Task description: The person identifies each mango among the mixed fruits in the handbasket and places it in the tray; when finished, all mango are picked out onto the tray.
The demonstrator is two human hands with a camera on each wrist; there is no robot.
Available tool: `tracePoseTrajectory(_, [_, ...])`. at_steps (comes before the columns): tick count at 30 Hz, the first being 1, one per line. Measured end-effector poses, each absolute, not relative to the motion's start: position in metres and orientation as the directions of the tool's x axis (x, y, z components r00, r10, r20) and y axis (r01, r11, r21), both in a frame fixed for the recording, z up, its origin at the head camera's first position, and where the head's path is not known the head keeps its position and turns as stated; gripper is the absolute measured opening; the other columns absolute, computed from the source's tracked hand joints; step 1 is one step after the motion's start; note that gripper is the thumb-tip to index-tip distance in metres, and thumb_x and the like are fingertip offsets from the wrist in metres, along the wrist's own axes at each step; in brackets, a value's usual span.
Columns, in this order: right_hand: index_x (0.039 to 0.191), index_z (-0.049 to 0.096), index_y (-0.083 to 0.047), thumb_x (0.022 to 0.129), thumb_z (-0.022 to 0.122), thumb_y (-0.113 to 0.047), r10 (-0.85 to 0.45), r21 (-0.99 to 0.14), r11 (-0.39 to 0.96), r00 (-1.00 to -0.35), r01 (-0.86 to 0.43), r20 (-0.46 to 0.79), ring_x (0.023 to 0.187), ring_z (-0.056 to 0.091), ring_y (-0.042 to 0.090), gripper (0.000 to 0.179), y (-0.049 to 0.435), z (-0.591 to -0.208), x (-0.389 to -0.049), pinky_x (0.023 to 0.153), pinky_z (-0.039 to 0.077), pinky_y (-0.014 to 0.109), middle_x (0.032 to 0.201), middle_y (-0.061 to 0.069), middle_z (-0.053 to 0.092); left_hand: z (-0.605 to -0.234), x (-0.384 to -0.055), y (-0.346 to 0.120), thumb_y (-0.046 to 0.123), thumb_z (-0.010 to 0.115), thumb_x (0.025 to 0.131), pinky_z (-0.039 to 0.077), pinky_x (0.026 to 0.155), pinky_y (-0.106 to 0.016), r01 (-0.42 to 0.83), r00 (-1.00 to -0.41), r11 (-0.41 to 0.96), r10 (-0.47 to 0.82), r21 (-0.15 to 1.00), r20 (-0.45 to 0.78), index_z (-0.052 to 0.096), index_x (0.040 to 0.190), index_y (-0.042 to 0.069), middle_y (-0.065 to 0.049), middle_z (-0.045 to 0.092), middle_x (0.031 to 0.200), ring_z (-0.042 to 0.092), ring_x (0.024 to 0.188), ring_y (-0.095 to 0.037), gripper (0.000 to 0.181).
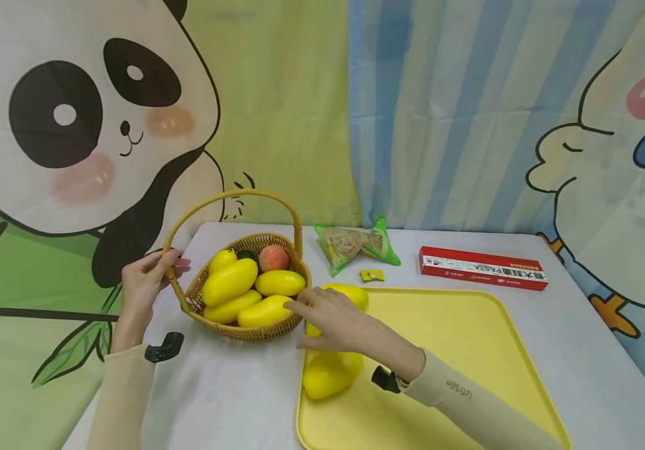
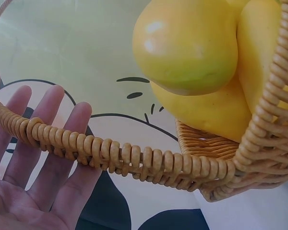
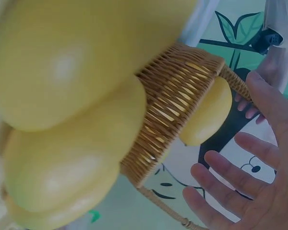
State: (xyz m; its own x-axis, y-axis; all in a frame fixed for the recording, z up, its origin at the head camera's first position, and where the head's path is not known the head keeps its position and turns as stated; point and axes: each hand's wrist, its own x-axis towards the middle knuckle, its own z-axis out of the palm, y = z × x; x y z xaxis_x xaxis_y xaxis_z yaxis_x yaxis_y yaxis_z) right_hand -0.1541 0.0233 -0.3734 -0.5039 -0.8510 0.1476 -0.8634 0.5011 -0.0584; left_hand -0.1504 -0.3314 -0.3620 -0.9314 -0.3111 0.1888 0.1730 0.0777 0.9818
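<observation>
Two bare hands flank a tan woven wicker basket (image 1: 244, 334) on the white tabletop (image 1: 215, 387): the left hand (image 1: 150, 272) at nine o'clock, its thumb and nearly straight fingers about the arched wicker handle (image 2: 134, 160), and the right hand (image 1: 334, 322) between three and four o'clock, empty, its fingers spread. Five smooth, oval yellow mangoes (image 1: 229, 282) show in the basket; three more yellow mangoes (image 1: 332, 377) lie along the nine-to-ten o'clock edge of the flat yellow tray (image 1: 440, 331), one partly hidden by the right hand. Whether its fingertips touch the basket mango at five o'clock, I cannot tell. For clean handling, the left hand should steady the handle so the basket does not rock, while the right curls evenly round a mango's thick middle, since the glossy skin looks slippery, and clears the rim without jostling the piled fruit.
</observation>
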Motion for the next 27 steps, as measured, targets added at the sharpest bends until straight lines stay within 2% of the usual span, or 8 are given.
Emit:
tracePoseTrajectory(4, [0.140,0.047,-0.020,0.085,0.070,-0.047,-0.857,-0.031,0.492,-0.490,-0.870,0.160,0.110,0.053,0.020,0.065,0.005,-0.361,-0.164,0.091,0.048,0.036,0.126,0.005,0.054,-0.362,-0.151,-0.332,0.024,0.067,0.090,0.055,0.069,-0.016,0.177,-0.931,0.076,-0.312,0.981,0.192,0.072,0.104,0.005,0.006,0.074,0.078,0.071,0.072,-0.009,0.024])
tracePoseTrajectory(7, [0.141,0.046,-0.021,0.084,0.069,-0.049,-0.863,-0.003,0.481,-0.474,-0.877,0.174,0.114,0.051,0.021,0.067,-0.011,-0.354,-0.172,0.088,0.049,0.035,0.129,0.006,0.052,-0.363,-0.151,-0.332,0.023,0.067,0.090,0.055,0.069,-0.016,0.176,-0.931,0.071,-0.311,0.982,0.190,0.073,0.102,0.008,0.005,0.074,0.079,0.071,0.072,-0.008,0.020])
tracePoseTrajectory(11, [0.140,0.047,-0.019,0.084,0.069,-0.051,-0.878,0.078,0.451,-0.427,-0.889,0.217,0.110,0.051,0.020,0.068,-0.033,-0.348,-0.188,0.082,0.049,0.032,0.127,0.007,0.052,-0.363,-0.151,-0.332,0.022,0.067,0.091,0.056,0.069,-0.017,0.187,-0.931,0.054,-0.309,0.981,0.195,0.072,0.105,0.003,0.004,0.074,0.079,0.071,0.072,-0.009,0.024])
tracePoseTrajectory(14, [0.142,0.046,-0.018,0.084,0.069,-0.051,-0.884,0.115,0.441,-0.409,-0.890,0.226,0.114,0.050,0.021,0.070,-0.048,-0.344,-0.199,0.087,0.048,0.031,0.130,0.008,0.052,-0.363,-0.152,-0.332,0.020,0.066,0.091,0.056,0.070,-0.017,0.192,-0.931,0.042,-0.309,0.981,0.195,0.073,0.103,0.005,0.003,0.074,0.079,0.071,0.073,-0.010,0.021])
tracePoseTrajectory(18, [0.144,0.042,-0.020,0.085,0.068,-0.051,-0.883,0.120,0.452,-0.426,-0.884,0.196,0.123,0.048,0.022,0.072,-0.068,-0.342,-0.209,0.099,0.044,0.035,0.136,0.007,0.049,-0.362,-0.153,-0.333,0.021,0.066,0.091,0.056,0.070,-0.017,0.183,-0.933,0.047,-0.306,0.982,0.189,0.075,0.099,0.011,0.003,0.074,0.080,0.071,0.073,-0.010,0.015])
tracePoseTrajectory(23, [0.145,0.041,-0.022,0.084,0.068,-0.052,-0.875,0.118,0.478,-0.460,-0.870,0.153,0.126,0.047,0.021,0.073,-0.089,-0.346,-0.221,0.100,0.044,0.035,0.140,0.007,0.046,-0.361,-0.151,-0.331,0.024,0.068,0.090,0.056,0.069,-0.017,0.174,-0.933,0.052,-0.312,0.983,0.182,0.072,0.105,0.003,0.004,0.074,0.079,0.071,0.072,-0.009,0.026])
tracePoseTrajectory(27, [0.145,0.041,-0.023,0.084,0.068,-0.052,-0.870,0.106,0.492,-0.482,-0.864,0.106,0.128,0.045,0.023,0.074,-0.100,-0.355,-0.228,0.103,0.043,0.036,0.143,0.008,0.043,-0.361,-0.150,-0.330,0.024,0.068,0.090,0.056,0.069,-0.017,0.168,-0.932,0.054,-0.316,0.984,0.177,0.073,0.102,0.006,0.006,0.074,0.078,0.071,0.071,-0.008,0.022])
